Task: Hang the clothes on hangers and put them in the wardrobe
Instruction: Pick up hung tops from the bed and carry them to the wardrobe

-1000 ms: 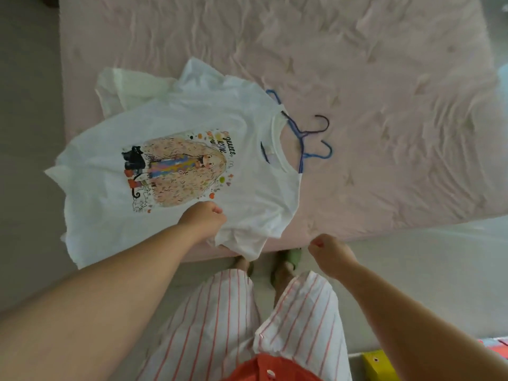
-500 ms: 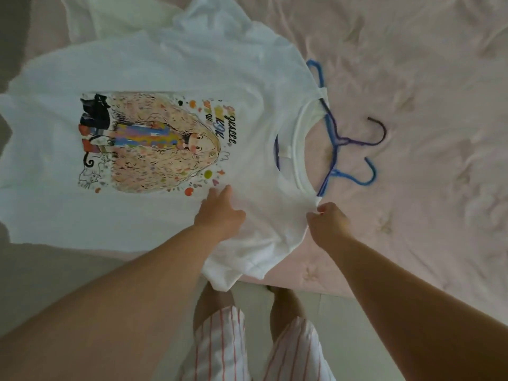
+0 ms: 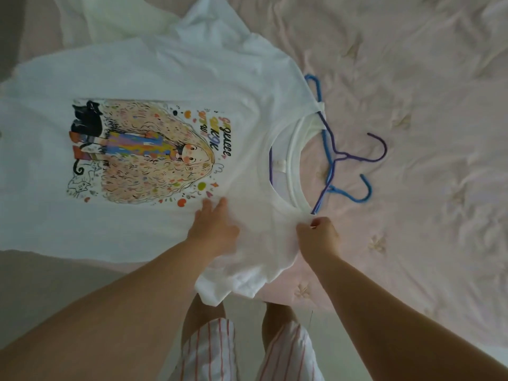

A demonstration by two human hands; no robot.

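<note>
A white T-shirt (image 3: 170,67) with a colourful cartoon print lies flat on the pink bed (image 3: 412,78), collar to the right. A blue hanger (image 3: 349,195) and a purple hanger (image 3: 378,148) lie partly under the collar, hooks out on the sheet. My left hand (image 3: 213,229) rests flat on the shirt below the print, fingers straight. My right hand (image 3: 319,236) pinches the shirt's near shoulder seam just beside the collar, by the hangers' lower end.
Another white garment (image 3: 110,20) is bunched behind the shirt at the top left. The bed's near edge runs below the shirt, with grey floor (image 3: 41,292) to the left and my striped shorts (image 3: 209,353) beneath.
I have leaned closer over the bed. My right hand came up from the bed edge and took hold of the shirt's shoulder by the collar. My left hand spread flat on the shirt.
</note>
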